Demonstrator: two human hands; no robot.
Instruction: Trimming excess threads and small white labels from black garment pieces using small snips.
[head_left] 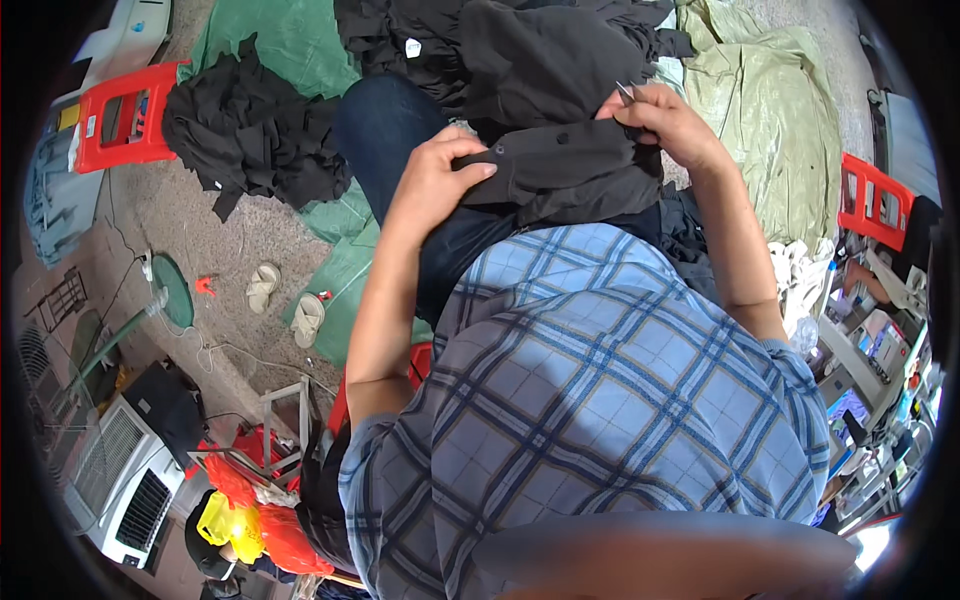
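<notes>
A black garment [570, 165] with round, button-like spots along a band is stretched across my lap between both hands. My left hand [437, 180] pinches its left end between thumb and fingers, near one of the spots. At the other end, my right hand [668, 125] is closed around a small pair of thread snips [626, 93], their pointed blades sticking up past the fingers. The same hand also touches the garment's right edge; its handles are hidden in the palm. More dark cloth [545, 60] lies just beyond the garment.
To the left, a pile of black garments [255, 130] lies beside a red plastic stool [125, 115]. Green sheeting [275, 40] and a pale green sheet [765, 130] cover parts of the floor. Sandals [263, 287] and a white cooler unit [120, 480] stand at left; another red stool [875, 200] is at right.
</notes>
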